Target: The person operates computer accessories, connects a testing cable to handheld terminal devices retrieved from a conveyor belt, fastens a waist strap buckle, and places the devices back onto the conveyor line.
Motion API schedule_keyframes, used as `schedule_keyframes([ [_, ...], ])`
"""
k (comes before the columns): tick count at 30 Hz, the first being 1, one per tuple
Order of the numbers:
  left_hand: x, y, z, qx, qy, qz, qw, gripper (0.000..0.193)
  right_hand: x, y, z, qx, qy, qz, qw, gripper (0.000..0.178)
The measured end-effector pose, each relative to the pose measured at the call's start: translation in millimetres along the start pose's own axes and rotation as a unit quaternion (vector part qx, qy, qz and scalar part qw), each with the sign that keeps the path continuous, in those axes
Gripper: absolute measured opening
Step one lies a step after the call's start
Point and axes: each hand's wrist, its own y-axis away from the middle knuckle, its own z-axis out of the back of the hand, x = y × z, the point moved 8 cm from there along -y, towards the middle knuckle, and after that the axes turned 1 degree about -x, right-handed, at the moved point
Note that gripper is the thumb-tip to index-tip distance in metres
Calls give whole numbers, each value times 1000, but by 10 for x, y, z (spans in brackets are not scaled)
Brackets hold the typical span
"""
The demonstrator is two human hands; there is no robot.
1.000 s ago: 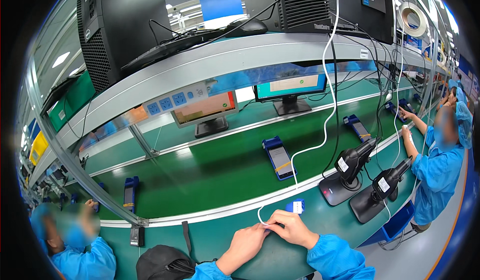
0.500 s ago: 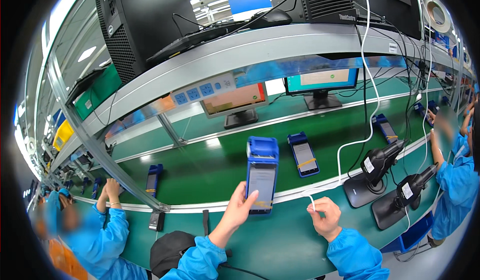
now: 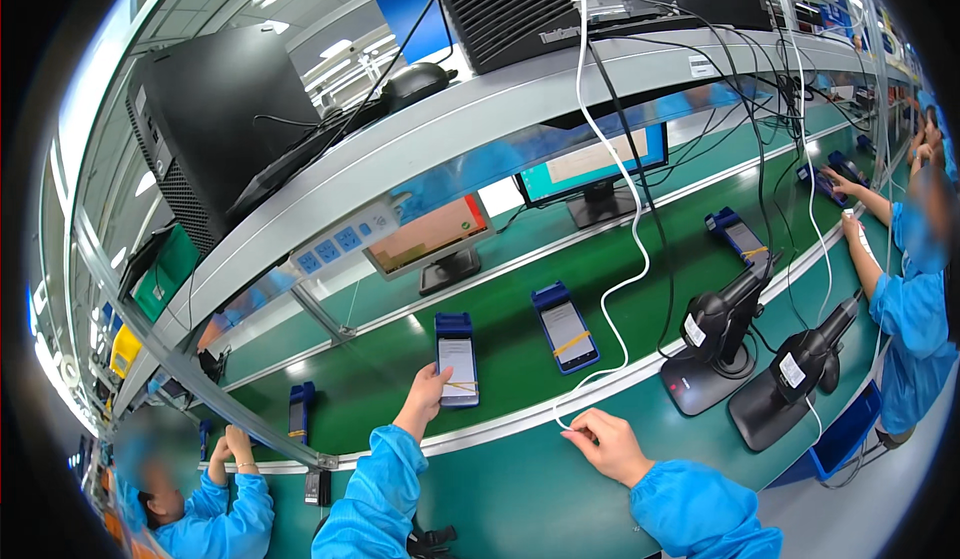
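Observation:
My left hand is closed on the lower left edge of a blue handheld payment terminal, thumb over its front by a yellow band. The terminal is at the green conveyor belt; whether it rests there fully I cannot tell. Over the near bench, my right hand pinches the end of a white cable that hangs from above; the fingers cover its tip. A second blue payment terminal with a yellow band lies on the belt, just right of the held one.
Two black barcode scanners on stands occupy the bench at right. Overhead runs a metal shelf with computers and dangling cables. Monitors stand behind the belt. Co-workers in blue sleeves sit on both sides. More terminals lie along the belt.
The terminal in my left hand has moved down from mid-air to the belt. My right hand has shifted slightly left, still pinching the cable. The whole view has swung.

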Motion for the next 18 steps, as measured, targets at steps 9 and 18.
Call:
schedule_keyframes([
  [9,224,-181,403,-145,-73,-4,987,43,-93,33,-111,49,-18,-37,998,17],
  [18,-204,-110,-1284,-30,-342,-308,887,26,-313,38,-107,22,-118,-136,983,14],
])
